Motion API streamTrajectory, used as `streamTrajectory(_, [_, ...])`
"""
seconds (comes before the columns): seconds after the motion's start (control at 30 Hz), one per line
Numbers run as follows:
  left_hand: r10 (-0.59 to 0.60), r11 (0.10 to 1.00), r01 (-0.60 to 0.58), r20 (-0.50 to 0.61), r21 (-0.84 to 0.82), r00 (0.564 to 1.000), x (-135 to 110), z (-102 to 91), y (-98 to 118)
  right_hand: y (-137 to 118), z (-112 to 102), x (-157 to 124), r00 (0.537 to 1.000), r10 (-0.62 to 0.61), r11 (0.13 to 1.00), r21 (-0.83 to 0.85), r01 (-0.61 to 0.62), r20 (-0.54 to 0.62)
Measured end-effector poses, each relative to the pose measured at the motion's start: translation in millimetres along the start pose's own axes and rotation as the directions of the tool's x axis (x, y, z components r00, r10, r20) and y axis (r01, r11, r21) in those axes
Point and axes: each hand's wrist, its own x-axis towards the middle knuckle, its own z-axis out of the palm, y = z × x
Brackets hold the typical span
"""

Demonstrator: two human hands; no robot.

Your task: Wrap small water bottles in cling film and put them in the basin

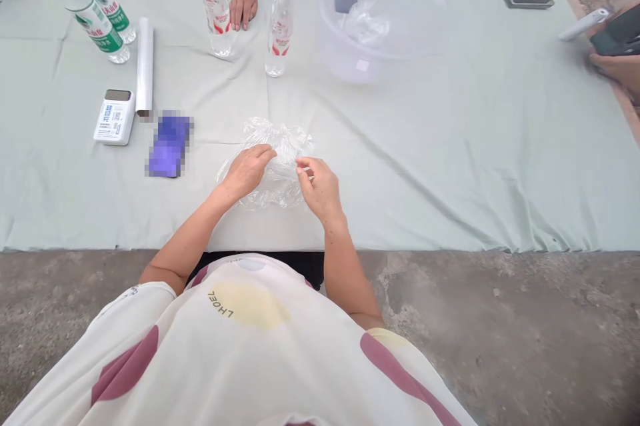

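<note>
A crumpled sheet of clear plastic film lies on the pale green cloth just in front of me. My left hand rests on its left part with the fingers curled and pinching the film. My right hand is beside it on the right, fingertips pinched on the film's edge. Both hands are close together over the film.
Two small water bottles stand behind the film, with another person's hand between them. A clear plastic basin, a roll, a small white device, a blurred purple item, and larger bottles also lie about.
</note>
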Motion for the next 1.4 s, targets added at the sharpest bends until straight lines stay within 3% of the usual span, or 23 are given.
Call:
streamTrajectory(0.07, [-0.041,0.995,0.03,0.12,0.095,0.992,11,3.7,-2,-8,18,5,0.978,-0.107,0.99,-0.067,0.121,0.18])
streamTrajectory(0.17, [-0.191,0.967,0.145,0.224,0.209,0.956,12,-0.6,-9,-7,29,16,0.944,-0.075,0.946,-0.277,0.169,0.321])
streamTrajectory(0.3, [-0.307,0.935,0.238,0.267,0.263,0.913,-3,-12.1,-25,14,8,33,0.947,0.054,0.891,-0.443,0.098,0.318])
streamTrajectory(0.5, [-0.314,0.928,0.233,0.277,0.29,0.908,-13,-17.6,-44,51,-51,39,0.917,0.273,0.822,-0.566,-0.064,0.292])
streamTrajectory(0.63, [-0.297,0.935,0.216,0.289,0.281,0.91,-11,-17.0,-44,58,-70,26,0.905,0.381,0.749,-0.636,-0.184,0.187])
streamTrajectory(0.7, [-0.275,0.943,0.199,0.289,0.265,0.917,-8,-17.7,-43,52,-67,17,0.941,0.305,0.794,-0.585,-0.166,0.149])
streamTrajectory(0.77, [-0.241,0.956,0.175,0.291,0.234,0.926,-5,-20.6,-43,41,-54,11,0.976,0.116,0.883,-0.47,-0.018,0.182])
streamTrajectory(0.83, [-0.2,0.97,0.149,0.286,0.193,0.937,-2,-26.3,-44,32,-38,8,0.966,-0.082,0.912,-0.372,0.172,0.244])
streamTrajectory(0.9, [-0.165,0.98,0.128,0.265,0.153,0.95,0,-34.7,-46,27,-22,8,0.934,-0.186,0.886,-0.359,0.294,0.306])
streamTrajectory(1.0, [-0.14,0.989,0.128,0.173,0.079,0.975,1,-49.1,-55,31,-9,9,0.905,-0.173,0.846,-0.412,0.338,0.389])
streamTrajectory(1.1, [-0.227,0.974,0.227,-0.047,-0.001,0.973,6,-61.6,-72,43,-10,5,0.915,-0.123,0.841,-0.448,0.302,0.385])
streamTrajectory(1.23, [-0.449,0.892,0.441,-0.305,-0.096,0.84,43,-77.3,-105,56,-21,-9,0.938,-0.191,0.851,-0.427,0.305,0.29])
streamTrajectory(1.4, [-0.58,0.813,0.512,-0.315,-0.276,0.751,143,-99.5,-140,54,-32,-31,0.951,-0.306,0.894,-0.333,0.3,0.038])
